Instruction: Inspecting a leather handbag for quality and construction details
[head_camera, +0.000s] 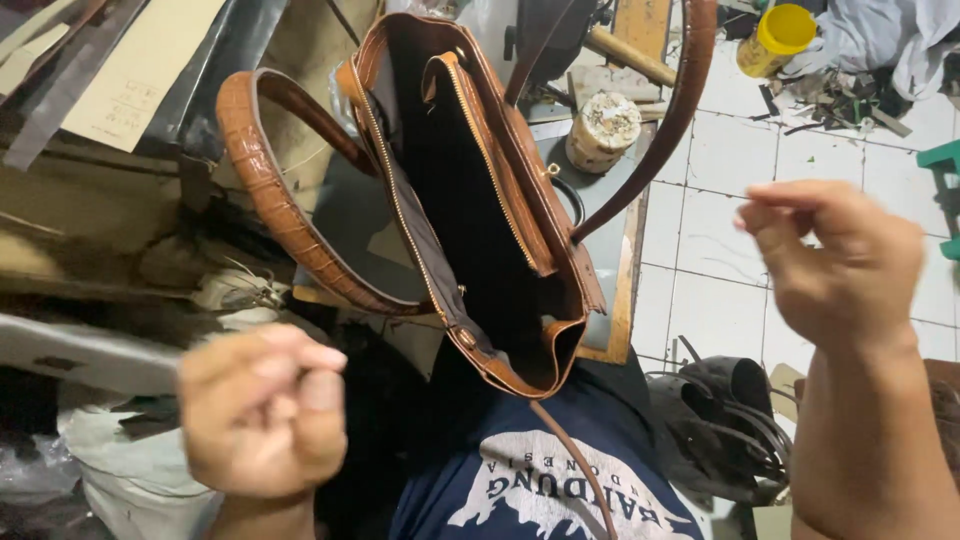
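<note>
The left hand is low on the left. Its fingers are curled shut into a loose fist, and it is too blurry to tell if anything thin is pinched inside. It does not touch the bag.

The bag is in the middle, above the person's dark blue shirt. It is brown leather with a bumpy, scaly skin look. Its top is wide open and faces the camera. The inside is dark, almost black. A gold zip runs along the left edge of the opening, and a brown pocket flap with its own zip sits inside. One thick brown handle loops out to the left. A thin dark brown strap curves up on the right side. A thin brown cord hangs down from the bottom of the bag over the shirt.

The right hand is up on the right, well apart from the bag. Its fingers are bent in with the tips pressed together. It is blurry too, so I cannot tell if it holds a thread
</note>
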